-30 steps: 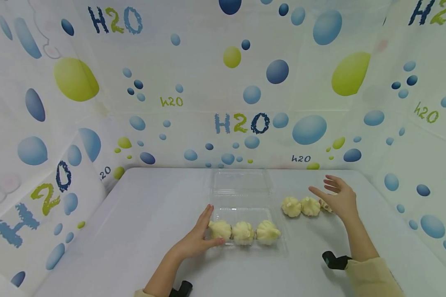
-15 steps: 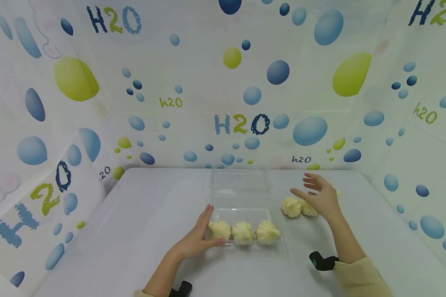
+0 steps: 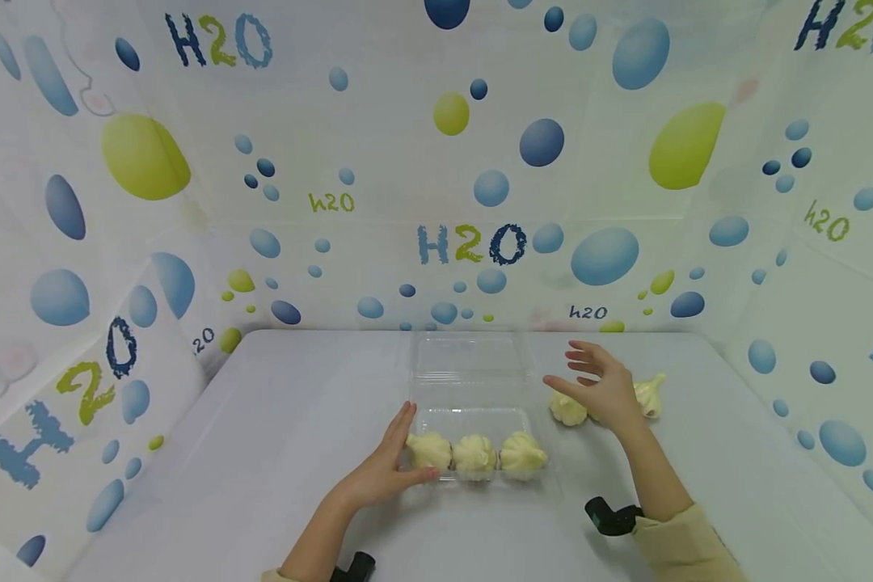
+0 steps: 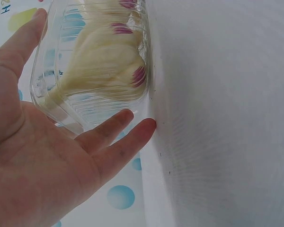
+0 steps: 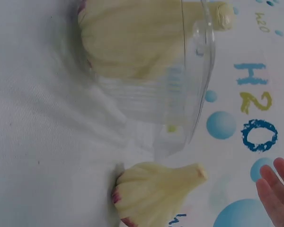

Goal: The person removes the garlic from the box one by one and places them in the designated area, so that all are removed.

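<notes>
Three garlic bulbs [image 3: 474,454] sit in a row along the front of a clear plastic clamshell container [image 3: 473,419], whose lid [image 3: 469,356] lies folded back. My left hand [image 3: 380,475] rests at the container's left end, thumb along the front, fingers extended beside it; the left wrist view shows some fingertips [image 4: 144,126] straight below the container. Over a row of loose garlic bulbs, my right hand [image 3: 605,392] hovers with spread fingers, holding nothing. The left loose bulb [image 3: 567,410] and the right one [image 3: 650,396] show; my hand mostly hides what lies between.
A white table [image 3: 298,404] carries everything. Behind it hangs a patterned sheet [image 3: 378,137] with blue and green dots and H2O lettering. Black wrist camera mounts [image 3: 611,517] stick out beside both wrists.
My right hand has moved left over the loose garlic bulbs, uncovering the rightmost one and hiding the middle. The left hand and container have stayed in place.
</notes>
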The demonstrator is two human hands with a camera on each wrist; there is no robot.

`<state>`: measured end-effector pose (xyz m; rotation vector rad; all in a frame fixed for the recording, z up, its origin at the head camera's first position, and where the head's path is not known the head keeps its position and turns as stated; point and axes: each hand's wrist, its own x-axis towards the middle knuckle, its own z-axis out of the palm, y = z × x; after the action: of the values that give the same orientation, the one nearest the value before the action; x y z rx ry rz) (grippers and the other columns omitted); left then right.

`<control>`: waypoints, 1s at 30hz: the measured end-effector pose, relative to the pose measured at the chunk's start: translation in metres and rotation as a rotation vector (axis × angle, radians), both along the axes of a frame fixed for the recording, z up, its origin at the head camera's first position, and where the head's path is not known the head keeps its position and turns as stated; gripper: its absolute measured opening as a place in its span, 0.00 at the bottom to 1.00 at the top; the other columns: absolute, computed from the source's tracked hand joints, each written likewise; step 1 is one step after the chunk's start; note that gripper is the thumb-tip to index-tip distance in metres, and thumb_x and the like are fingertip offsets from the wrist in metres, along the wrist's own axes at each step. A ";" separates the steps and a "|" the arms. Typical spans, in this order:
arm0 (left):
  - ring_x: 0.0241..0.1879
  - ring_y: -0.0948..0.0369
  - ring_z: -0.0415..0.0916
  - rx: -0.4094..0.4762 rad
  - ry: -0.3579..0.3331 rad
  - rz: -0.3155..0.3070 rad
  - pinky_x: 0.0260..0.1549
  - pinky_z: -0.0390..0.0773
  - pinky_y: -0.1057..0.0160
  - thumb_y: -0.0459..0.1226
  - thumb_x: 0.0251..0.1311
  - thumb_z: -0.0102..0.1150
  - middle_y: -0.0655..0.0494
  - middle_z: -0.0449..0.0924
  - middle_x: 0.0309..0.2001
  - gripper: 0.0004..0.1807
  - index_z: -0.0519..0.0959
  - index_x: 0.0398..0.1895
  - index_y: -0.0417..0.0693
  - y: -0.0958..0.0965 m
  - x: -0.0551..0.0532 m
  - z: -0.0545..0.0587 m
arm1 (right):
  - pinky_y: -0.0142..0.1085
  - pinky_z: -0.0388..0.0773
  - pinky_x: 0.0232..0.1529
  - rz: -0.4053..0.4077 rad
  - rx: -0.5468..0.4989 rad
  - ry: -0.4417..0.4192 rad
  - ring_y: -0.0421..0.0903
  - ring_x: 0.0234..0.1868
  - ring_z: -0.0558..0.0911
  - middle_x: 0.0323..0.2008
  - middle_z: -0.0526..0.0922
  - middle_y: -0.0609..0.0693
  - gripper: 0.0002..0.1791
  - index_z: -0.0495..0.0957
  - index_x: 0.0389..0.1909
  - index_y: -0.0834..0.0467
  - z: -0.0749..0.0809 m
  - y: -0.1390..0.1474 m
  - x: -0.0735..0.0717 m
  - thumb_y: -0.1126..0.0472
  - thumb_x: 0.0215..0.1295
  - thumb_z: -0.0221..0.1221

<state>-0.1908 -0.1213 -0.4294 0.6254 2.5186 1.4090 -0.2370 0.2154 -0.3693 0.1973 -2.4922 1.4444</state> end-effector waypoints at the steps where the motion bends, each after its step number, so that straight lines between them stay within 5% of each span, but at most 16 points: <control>1: 0.68 0.41 0.33 -0.004 0.002 0.001 0.52 0.63 0.37 0.45 0.53 0.63 0.45 0.27 0.71 0.55 0.33 0.72 0.48 0.000 0.000 0.000 | 0.48 0.73 0.50 0.004 0.001 0.001 0.56 0.53 0.74 0.53 0.75 0.59 0.43 0.66 0.61 0.58 0.000 -0.002 0.001 0.46 0.44 0.70; 30: 0.68 0.42 0.33 -0.019 0.009 0.013 0.54 0.60 0.38 0.46 0.53 0.64 0.45 0.27 0.72 0.55 0.34 0.72 0.49 0.001 0.003 -0.001 | 0.44 0.75 0.48 0.179 -0.056 0.050 0.52 0.51 0.76 0.50 0.77 0.52 0.39 0.69 0.57 0.52 -0.005 -0.061 0.009 0.47 0.41 0.71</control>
<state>-0.1877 -0.1206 -0.4309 0.6148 2.5438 1.3885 -0.2275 0.1543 -0.3744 0.4508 -2.4438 1.5545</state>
